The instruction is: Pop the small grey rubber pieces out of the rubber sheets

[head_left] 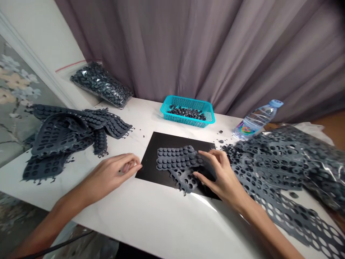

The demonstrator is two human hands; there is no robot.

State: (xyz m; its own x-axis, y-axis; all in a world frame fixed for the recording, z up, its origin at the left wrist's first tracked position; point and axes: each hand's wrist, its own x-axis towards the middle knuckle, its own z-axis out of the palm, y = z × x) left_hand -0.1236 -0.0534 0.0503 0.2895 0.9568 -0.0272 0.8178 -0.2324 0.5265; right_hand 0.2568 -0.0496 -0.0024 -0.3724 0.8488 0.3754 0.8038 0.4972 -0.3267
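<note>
- The dark studded sheet [175, 158] lies on the black mat [153, 145], partly over another dark piece [185, 180].
- Right hand [225, 176]: at the sheet's right end, thumb and fingers parted (whether they touch it, I cannot tell).
- Left hand [107, 173]: by the mat's left edge, fingers curled toward the thumb; any hold is unclear.

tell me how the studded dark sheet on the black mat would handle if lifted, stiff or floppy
The studded dark sheet is probably floppy: similar sheets at the left lie bent and draped. It is likely light for its size, since it looks thin. Its raised studs may add some grip.
</note>
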